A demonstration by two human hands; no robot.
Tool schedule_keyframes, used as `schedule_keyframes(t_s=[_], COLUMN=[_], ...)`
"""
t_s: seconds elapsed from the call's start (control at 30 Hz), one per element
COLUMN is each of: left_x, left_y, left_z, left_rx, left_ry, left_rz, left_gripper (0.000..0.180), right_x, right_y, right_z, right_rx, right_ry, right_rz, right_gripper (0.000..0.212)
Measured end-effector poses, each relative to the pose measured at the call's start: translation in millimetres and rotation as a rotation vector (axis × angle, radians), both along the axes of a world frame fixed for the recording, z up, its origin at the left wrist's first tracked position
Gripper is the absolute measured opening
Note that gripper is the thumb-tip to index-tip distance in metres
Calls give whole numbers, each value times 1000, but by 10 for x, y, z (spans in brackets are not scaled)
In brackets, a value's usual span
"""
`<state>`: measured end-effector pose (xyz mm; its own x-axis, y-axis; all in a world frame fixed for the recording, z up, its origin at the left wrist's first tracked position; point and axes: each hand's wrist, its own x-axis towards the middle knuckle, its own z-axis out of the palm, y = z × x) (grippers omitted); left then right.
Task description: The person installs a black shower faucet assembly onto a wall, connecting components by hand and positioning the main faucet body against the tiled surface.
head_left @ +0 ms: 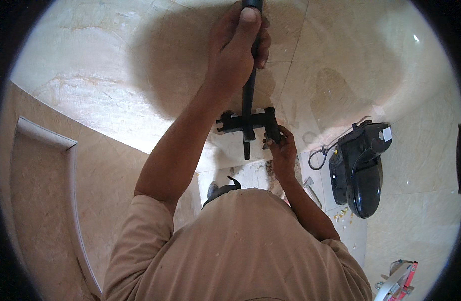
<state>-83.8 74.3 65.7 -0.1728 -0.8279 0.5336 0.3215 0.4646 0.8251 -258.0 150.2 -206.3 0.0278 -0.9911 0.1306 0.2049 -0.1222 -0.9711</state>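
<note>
A black shower mixer (235,123) sits against the tiled wall, with a straight black shower pipe (248,93) running up from its middle. Wrapped round the upper pipe is my left hand (235,50), its thumb pressed flat along the front. My right hand (284,153) is lower down, fingers and thumb closed on the mixer's right end. Something small and grey shows at those fingertips, too small to name. A short black stem points down below the mixer's centre. The pipe's top runs out of the picture.
On the right stands a black toilet (365,185) with a thin hose beside it. Yellowish scraps lie on the floor near it. A recessed niche (45,130) is in the left wall. At lower right are a red tool (408,281) and a white object.
</note>
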Motion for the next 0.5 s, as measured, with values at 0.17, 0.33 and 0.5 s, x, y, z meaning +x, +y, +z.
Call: schedule_keyframes(t_s=[0.17, 0.33, 0.5], left_x=[-44, -98, -62], left_y=[7, 114, 181], left_z=[2, 78, 100], left_rx=[8, -36, 77], left_ry=[25, 17, 83], left_rz=[69, 121, 265], left_gripper=[41, 41, 37], right_x=[32, 20, 102], right_y=[-36, -44, 66], right_z=[-71, -64, -1], right_rx=[-4, -52, 41], right_ry=[-81, -43, -132], right_rz=[4, -32, 45], right_gripper=[50, 54, 55])
